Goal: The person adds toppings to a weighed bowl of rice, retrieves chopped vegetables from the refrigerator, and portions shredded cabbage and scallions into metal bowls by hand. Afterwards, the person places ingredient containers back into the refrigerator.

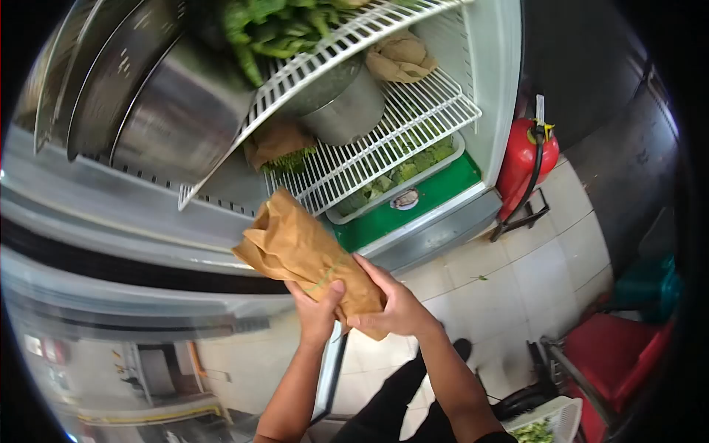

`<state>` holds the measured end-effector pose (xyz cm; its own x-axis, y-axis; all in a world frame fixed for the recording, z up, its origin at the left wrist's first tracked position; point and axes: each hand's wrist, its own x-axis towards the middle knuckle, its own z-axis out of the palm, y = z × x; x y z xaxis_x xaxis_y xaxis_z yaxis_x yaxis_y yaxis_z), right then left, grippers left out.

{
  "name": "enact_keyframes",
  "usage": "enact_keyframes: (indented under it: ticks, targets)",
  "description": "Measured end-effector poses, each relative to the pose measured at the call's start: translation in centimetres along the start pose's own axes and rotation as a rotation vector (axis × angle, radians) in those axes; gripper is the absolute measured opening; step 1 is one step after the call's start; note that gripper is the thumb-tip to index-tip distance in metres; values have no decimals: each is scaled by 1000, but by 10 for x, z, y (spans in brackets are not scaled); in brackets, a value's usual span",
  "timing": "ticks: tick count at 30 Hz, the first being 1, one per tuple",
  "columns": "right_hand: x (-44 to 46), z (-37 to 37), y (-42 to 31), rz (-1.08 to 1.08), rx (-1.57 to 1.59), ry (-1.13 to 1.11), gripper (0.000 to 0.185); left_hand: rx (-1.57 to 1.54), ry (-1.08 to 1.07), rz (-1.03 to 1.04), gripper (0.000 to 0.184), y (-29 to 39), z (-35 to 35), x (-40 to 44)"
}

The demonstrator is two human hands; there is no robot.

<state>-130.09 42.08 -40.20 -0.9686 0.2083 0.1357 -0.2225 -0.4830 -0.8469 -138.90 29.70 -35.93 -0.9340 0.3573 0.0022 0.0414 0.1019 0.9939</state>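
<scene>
Both hands hold a brown paper package (303, 247) with a thin green band around its middle. Its upper end is crumpled and folded over, and its contents are hidden. My left hand (316, 314) grips the package's lower left side, thumb lying over the front. My right hand (395, 303) clasps the lower right end, its fingers along the side and thumb near the bottom. Just beyond the package stands an open fridge with white wire shelves (391, 136). On these sit a metal pot (343, 107), a crumpled brown paper bag (401, 57) and another paper bundle (279, 142) with green herbs.
Leafy greens (277, 29) lie on the upper shelf beside large metal pots (181, 111). A tray of green vegetables (399, 177) rests at the fridge bottom. Right of the fridge stand a red fire extinguisher (521, 159) and a red chair (613, 362). A white crate (565, 413) holds greens.
</scene>
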Motion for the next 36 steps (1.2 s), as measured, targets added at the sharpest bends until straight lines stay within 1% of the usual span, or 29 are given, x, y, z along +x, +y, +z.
enact_keyframes:
  ticks: [1, 4, 6, 7, 9, 10, 11, 12, 13, 15, 17, 18, 19, 21, 22, 25, 27, 28, 29, 31, 32, 33, 35, 36]
  targets:
    - [0, 0, 2, -71, -17, -2, 97, -99, 27, 51, 72, 4, -2, 10]
    - [5, 7, 2, -161, -2, 18, 93, -155, -80, 42, 64, 21, -7, 36]
    - [15, 18, 0, -228, 60, 133, 81, -165, -102, 29, 63, 24, -9, 47]
    - [20, 20, -4, -228, 59, 133, 81, -167, -123, 26, 58, 27, -8, 51]
    - [35, 22, -17, -290, -6, 178, 74, -180, -144, 24, 58, 39, -2, 60]
    - [46, 26, -19, -363, 44, 221, 71, -143, -170, 65, 57, 49, 3, 63]
    - [58, 28, -22, -363, 31, 216, 71, -108, -196, 108, 58, 58, 6, 67]
    - [69, 30, -25, -367, 65, 250, 70, -221, -211, 70, 58, 62, 9, 70]
    - [81, 31, -28, -372, 100, 283, 69, -235, -207, 74, 58, 66, 9, 72]
    - [106, 34, -31, -409, 72, 271, 69, -302, -140, 90, 58, 73, 8, 78]
    - [132, 39, -33, -418, 122, 257, 69, -356, -133, 81, 61, 74, 8, 78]
    - [146, 42, -34, -438, 66, 260, 69, -319, -68, 95, 62, 69, 7, 75]
    - [157, 44, -35, -392, 12, 262, 69, -281, -7, 104, 63, 66, 5, 71]
    - [186, 56, -34, -422, 122, 272, 69, -311, -3, 81, 64, 58, 1, 62]
    - [198, 60, -34, -448, -39, 332, 70, -280, -17, 44, 62, 49, -6, 56]
    - [227, 69, -31, -438, -277, 371, 63, -144, -29, -73, 61, 47, -5, 34]
    - [222, 79, -47, -460, -432, 402, 51, -141, -6, -66, 59, 39, -11, 30]
    - [227, 85, -49, -531, -421, 423, 42, -111, -19, -85, 59, 37, -16, 30]
    - [231, 88, -51, -528, -427, 428, 42, -77, -30, -105, 59, 36, -21, 32]
    - [235, 92, -62, -537, -516, 389, 31, -107, -16, -110, 59, 44, -22, 39]
    - [235, 91, -72, -607, -536, 307, 21, -115, 15, -75, 59, 51, -21, 43]
    - [241, 92, -66, -599, -538, 314, 21, -124, 46, -39, 58, 53, -21, 47]
    - [258, 100, -45, -680, -726, 349, 15, -125, -1, -66, 57, 49, -27, 48]
    - [262, 97, -40, -704, -786, 307, 17, -109, -25, -53, 56, 48, -28, 48]
